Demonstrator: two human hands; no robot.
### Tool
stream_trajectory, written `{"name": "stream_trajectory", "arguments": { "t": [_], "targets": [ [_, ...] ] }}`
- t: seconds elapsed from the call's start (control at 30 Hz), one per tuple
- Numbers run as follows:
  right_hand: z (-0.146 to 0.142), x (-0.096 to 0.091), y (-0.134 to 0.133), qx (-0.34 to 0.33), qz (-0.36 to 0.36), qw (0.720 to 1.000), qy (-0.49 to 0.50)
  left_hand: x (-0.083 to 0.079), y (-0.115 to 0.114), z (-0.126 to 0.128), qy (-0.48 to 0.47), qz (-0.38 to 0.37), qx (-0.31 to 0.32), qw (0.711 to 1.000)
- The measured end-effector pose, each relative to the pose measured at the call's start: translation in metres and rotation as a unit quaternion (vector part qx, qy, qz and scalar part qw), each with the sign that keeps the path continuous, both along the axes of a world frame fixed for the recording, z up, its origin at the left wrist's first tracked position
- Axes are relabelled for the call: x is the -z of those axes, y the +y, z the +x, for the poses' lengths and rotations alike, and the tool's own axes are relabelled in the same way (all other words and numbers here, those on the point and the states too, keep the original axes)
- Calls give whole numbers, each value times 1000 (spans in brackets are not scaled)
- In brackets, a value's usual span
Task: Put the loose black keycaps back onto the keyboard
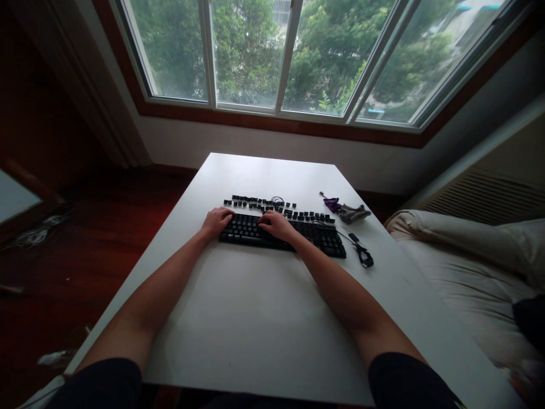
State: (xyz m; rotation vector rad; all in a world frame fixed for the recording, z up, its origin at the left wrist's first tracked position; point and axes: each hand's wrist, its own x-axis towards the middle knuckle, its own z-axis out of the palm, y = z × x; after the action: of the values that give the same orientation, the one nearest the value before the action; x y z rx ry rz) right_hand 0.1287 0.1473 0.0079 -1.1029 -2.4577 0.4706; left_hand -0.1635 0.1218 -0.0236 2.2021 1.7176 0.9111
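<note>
Taking the keyboard as the clock's centre and the window side as twelve, the bare near stretch of the white table (pixel 255 329) lies at six o'clock, with a forearm along either side of it. The black cable (pixel 365 257) lies bundled just past three o'clock, off the keyboard's right end.

The keyboard (pixel 313 232) itself lies flat on the table, long side toward the person. The left hand (pixel 217 220) is at its nine o'clock end, fingers bent over the far left corner; whether they grip or merely rest, I cannot tell. The right hand (pixel 276 224) lies over the middle, fingers curled down at the keys; whether a key is pinched there is hidden.

I judge the keyboard stiff and of modest weight, its smooth case apt to slide when pressed, so the two short ends look the best holds, palms clear of the keys. At twelve o'clock, just beyond it, are loose keycaps (pixel 301 216) in uneven rows; these should be hard, very light and easily scattered, best pinched one by one by their sides. Past them at two o'clock lie a purple item (pixel 331 205) and a crumpled grey cloth (pixel 352 213), both likely soft. Farthest, at twelve, is the window (pixel 251 54)
</note>
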Motion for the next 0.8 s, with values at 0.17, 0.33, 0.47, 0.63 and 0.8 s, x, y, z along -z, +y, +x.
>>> {"name": "stream_trajectory", "arguments": {
  "t": [0.17, 0.33, 0.47, 0.63, 0.8],
  "targets": [
    [-2, -4, -5, -13, 23, 999, -28, -1, 0, 0, 1, -3, -5, 1000],
    [-5, -8, -5, -13, 17, 999, -33, 0, 1, -2, 0, 4, 1, 1000],
    [-13, -7, -2, 52, 8, 998, -26, 1, 1, -1, -5, 10, 11, 1000],
    [-28, -1, -5, 134, 46, 988, -65, -1, -1, 2, -5, 1, 5, 1000],
    [-39, 0, -10, 170, 70, 978, -100, -1, -2, 4, -6, 2, 7, 1000]
  ]
}}
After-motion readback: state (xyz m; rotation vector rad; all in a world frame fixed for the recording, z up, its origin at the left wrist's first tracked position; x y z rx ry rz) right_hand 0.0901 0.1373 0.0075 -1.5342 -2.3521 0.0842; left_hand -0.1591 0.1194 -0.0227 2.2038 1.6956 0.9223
